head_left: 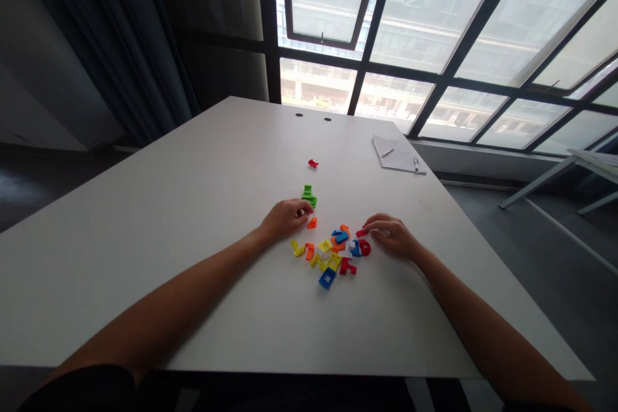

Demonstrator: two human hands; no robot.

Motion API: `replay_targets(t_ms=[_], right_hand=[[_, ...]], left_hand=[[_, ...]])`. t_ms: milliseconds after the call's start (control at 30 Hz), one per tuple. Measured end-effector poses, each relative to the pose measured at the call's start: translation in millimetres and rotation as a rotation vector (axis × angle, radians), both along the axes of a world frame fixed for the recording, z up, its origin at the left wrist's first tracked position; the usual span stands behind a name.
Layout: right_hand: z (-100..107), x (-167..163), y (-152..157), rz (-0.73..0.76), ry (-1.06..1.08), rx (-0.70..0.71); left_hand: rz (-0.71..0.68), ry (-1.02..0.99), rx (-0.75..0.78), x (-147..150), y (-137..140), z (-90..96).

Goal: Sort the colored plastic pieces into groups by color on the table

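Observation:
A scatter of small plastic pieces in yellow, orange, blue and red (333, 251) lies on the white table (193, 206). My left hand (284, 217) rests just left of it, its fingertips touching the green pieces (309, 196); a small orange piece (312, 223) lies just below those fingertips. My right hand (393, 235) sits at the right edge of the scatter, fingers curled, the fingertips touching a small red piece (362, 232). Whether either hand grips its piece is unclear. One red piece (313, 163) lies alone farther back.
A sheet of paper (396, 154) with a pen (416, 164) lies at the table's far right. Two cable holes (313, 117) sit near the far edge. Large windows rise behind; a second table (593, 161) stands at the right.

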State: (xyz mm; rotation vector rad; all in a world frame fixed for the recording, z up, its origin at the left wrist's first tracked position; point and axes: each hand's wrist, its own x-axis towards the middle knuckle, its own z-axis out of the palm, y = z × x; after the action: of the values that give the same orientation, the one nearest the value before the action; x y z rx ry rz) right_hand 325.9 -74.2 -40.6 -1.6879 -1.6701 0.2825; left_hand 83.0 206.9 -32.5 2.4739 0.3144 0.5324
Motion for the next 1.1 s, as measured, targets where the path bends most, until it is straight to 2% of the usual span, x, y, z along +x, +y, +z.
replay_targets(t_ms=[200, 333, 533, 667, 800, 933, 1100], right_hand=[[-5, 9, 0, -0.159, -0.094, -0.033], [-4, 21, 22, -0.19, -0.166, -0.004], [10, 38, 99, -0.21, -0.262, 0.022], [19, 36, 163, -0.288, -0.383, -0.086], [19, 31, 215, -0.343, -0.455, -0.227], [14, 26, 248, -0.347, -0.457, -0.251], [15, 25, 267, -0.37, -0.454, -0.232]], left_hand=[[0.023, 0.006, -0.071, 2, 3, -1.6], [0.075, 0.017, -0.168, 5, 4, -7.1], [0.065, 0.028, -0.141, 4, 1, -7.0], [0.056, 0.029, -0.133, 2, -3, -1.9], [0.056, 0.039, -0.101, 1, -4, 0.2], [0.07, 0.056, -0.095, 0, -7, 1.7], [0.066, 0.068, -0.098, -1, -8, 3.7]])
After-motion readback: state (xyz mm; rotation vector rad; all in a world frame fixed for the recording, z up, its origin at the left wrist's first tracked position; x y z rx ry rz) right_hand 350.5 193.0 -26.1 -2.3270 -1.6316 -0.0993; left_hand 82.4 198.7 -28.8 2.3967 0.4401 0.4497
